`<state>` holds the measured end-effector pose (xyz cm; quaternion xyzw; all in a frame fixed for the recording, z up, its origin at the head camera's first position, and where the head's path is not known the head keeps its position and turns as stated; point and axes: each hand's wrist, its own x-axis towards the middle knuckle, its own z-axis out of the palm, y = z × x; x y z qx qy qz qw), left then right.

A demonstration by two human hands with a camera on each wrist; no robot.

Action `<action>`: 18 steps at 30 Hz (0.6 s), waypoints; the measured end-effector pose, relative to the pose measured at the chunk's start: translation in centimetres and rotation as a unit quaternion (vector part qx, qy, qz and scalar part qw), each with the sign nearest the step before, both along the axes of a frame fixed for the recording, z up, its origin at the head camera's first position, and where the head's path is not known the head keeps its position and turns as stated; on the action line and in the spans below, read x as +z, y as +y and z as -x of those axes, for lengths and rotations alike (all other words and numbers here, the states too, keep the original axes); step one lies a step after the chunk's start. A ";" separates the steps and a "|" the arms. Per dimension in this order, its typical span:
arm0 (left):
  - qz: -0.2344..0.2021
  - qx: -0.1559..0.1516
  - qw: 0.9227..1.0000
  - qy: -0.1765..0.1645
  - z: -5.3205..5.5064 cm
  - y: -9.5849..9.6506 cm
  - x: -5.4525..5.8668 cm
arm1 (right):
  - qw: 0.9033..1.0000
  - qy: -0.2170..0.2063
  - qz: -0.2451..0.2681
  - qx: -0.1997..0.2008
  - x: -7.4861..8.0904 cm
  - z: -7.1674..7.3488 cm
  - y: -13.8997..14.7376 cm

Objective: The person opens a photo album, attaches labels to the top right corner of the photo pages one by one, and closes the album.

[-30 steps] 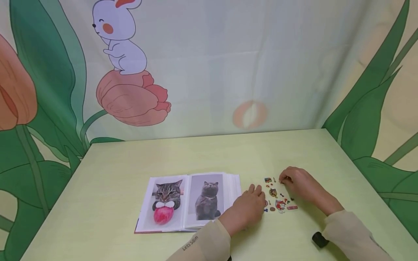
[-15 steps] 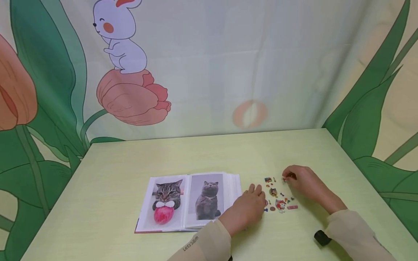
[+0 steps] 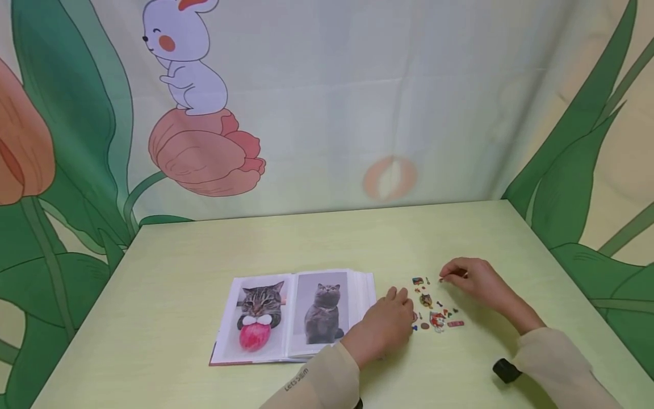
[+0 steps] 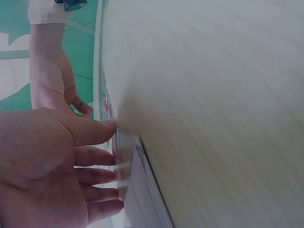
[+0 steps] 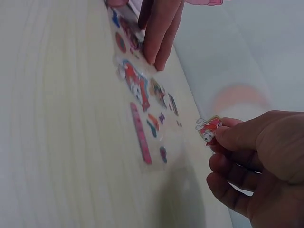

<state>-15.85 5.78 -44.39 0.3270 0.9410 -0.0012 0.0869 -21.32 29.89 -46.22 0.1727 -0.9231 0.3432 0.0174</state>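
Observation:
A clear sheet of small colourful stickers [image 3: 437, 321] lies on the table to the right of an open photo album [image 3: 240, 355]. The left hand [image 3: 384, 328] rests its extended fingers on the sheet's left side, beside the album's right edge. In the right wrist view, the right hand [image 5: 266, 161] pinches a small red-and-white cartoon sticker [image 5: 208, 129] between thumb and forefinger. That hand [image 3: 475, 284] is just above the sheet's upper right corner in the head view. The left hand covers part of the sheet.
The album shows a cat with a pink ball on its left page and a grey cat [image 3: 325, 318] on its right page. A pale yellow-green table [image 3: 204, 250] meets a printed curtain [image 3: 317, 113] at the back. Black wrist gear [image 3: 507, 371] sits at the right sleeve.
The right hand has lifted a sticker off the sheet's upper right part, rising slightly away from it and turning a little. The left hand keeps its place on the sheet.

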 end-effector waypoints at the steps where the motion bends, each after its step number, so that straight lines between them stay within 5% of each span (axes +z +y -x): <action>1: -0.003 0.000 1.000 0.000 0.0 0.0 0.0 | 1.000 -0.010 0.007 0.004 0.1 0.0 -0.1; 10: -0.008 0.008 1.000 -0.009 0.3 0.0 0.3 | 0.995 -0.095 0.031 0.019 0.6 0.0 -0.9; 18: 0.004 0.014 1.000 -0.011 0.5 0.3 0.2 | 0.994 -0.105 0.014 0.013 0.5 0.2 -1.2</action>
